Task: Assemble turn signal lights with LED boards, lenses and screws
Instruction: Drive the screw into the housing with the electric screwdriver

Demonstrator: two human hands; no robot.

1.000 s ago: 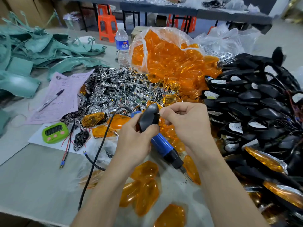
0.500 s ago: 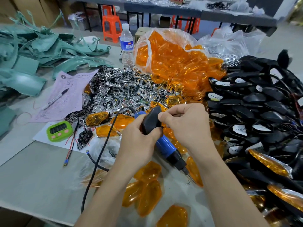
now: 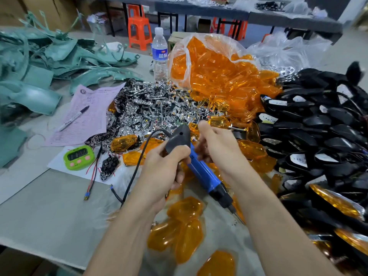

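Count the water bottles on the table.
1: the water bottle stands upright at the table's far side, left of the bag of orange lenses; piles could hide others.

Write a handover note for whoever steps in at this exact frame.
Left hand grips a black housing.
Right hand beside it, fingers curled, blurred; whether it holds anything is unclear.
Blue screwdriver lies on the table under the hands.
Silvery parts pile, bagged orange lenses, housing heap lie behind.
Done: a few lensed lights at right, apparently.
Left: finish the held housing, then the heap.
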